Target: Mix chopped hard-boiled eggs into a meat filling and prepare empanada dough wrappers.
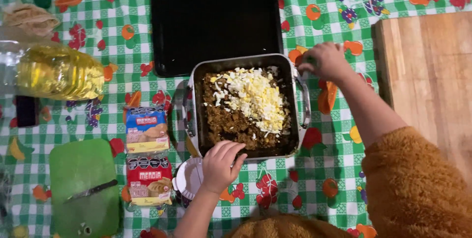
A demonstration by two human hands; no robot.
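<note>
Two hands are at the metal roasting pan [244, 142], which sits on the fruit-print checked surface [334, 169] just below a black baking tray [216, 19]. Inside the pan lies brown minced filling [226, 117] with a heap of chopped egg [258, 95] piled toward its right side. The left hand [220, 166] rests on the pan's near rim, fingers curled loosely over the edge, gripping nothing else. The right hand [328, 61] is at the pan's far right corner, closed around something small by the handle; what it grips, I cannot tell. Left of the pan lie two packets of pastry discs [146, 157], with a white disc [189, 178] beside them, touching the left hand. Farther left, a green cutting board [83, 189] carries a knife [91, 190], and a bottle of oil [56, 73] lies above it. Right of the pan, a wooden board [432, 81].
</note>
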